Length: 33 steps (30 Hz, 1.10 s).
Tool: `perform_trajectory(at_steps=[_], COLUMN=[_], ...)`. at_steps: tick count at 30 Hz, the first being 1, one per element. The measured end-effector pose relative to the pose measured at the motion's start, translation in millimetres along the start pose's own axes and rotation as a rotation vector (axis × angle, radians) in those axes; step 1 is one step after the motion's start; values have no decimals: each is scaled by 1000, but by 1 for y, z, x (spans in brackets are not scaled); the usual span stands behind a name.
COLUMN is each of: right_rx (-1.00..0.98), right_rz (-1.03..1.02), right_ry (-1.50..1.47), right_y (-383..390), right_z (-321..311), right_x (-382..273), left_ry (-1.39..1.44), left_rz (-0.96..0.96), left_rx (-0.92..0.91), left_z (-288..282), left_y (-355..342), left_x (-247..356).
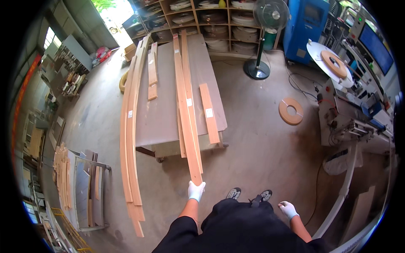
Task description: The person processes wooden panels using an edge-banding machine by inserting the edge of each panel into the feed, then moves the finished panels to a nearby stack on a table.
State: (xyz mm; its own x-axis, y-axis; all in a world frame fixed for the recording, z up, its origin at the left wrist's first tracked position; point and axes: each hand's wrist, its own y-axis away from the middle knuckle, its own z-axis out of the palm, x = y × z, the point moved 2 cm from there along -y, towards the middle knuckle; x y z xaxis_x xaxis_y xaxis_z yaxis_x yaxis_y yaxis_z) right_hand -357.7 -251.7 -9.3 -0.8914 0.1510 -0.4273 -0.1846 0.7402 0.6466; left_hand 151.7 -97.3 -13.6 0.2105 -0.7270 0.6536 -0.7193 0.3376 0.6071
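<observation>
My left hand (196,189), in a white glove, is closed on the near end of a long light-wood board (192,158), which lies with other long boards along the wheeled table (160,122) and overhangs its near edge. My gloved right hand (288,209) hangs low at my right side, its fingers curled; whether it holds something small is unclear. Another bundle of long boards (130,139) lies along the table's left side, sticking out toward me. Shorter boards (207,126) with white labels rest on the tabletop.
A cart with panels and strips (80,185) stands at the lower left. Shelves with coils (215,29) line the back. A fan (256,67), a blue cabinet (301,38), an edging coil (291,111) on the floor and a machine (350,126) with cables occupy the right.
</observation>
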Motion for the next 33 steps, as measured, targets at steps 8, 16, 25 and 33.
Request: perform_trajectory(at_steps=[8, 16, 25, 33], right_rx=[-43, -32, 277, 1025], right_rz=[-415, -457, -218, 55], right_ry=[-271, -668, -629, -281], right_y=[-22, 16, 159, 206], right_z=[-11, 11, -75, -58], right_x=[-195, -269, -86, -3], left_ry=[226, 131, 1074, 970], left_rz=[79, 74, -107, -127], left_rx=[-303, -1054, -820, -671], left_z=[5, 119, 145, 163], left_y=[45, 93, 2, -47], left_x=[54, 81, 199, 226])
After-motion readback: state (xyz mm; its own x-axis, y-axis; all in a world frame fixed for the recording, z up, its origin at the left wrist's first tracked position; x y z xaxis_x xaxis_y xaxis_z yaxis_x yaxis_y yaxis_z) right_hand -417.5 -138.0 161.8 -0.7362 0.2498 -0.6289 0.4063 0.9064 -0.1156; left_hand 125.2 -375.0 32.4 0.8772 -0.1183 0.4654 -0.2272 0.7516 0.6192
